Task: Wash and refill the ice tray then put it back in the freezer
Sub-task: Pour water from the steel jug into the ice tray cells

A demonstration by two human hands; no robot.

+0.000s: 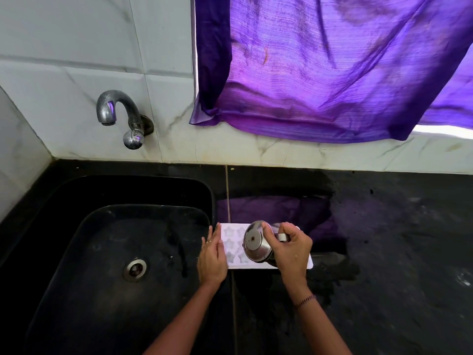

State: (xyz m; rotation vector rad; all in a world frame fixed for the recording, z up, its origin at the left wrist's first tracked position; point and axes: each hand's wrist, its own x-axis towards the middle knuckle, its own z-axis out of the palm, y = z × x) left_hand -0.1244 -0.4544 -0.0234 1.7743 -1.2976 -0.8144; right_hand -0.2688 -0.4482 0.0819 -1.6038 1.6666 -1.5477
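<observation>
A white ice tray [231, 243] with star-shaped cells lies flat on the black counter just right of the sink. My left hand [212, 257] rests on the tray's left end and holds it steady. My right hand [291, 248] grips a small steel cup [256, 244] by its handle, tipped on its side over the tray with its base facing me. A thin stream of water runs from the cup into the star cells. The cup and my right hand hide the right half of the tray.
A black sink [76, 242] with a metal drain [135, 269] lies to the left. A steel tap [120, 114] is mounted on the tiled wall above it. A purple curtain [332, 73] hangs over the wet black counter [396, 252].
</observation>
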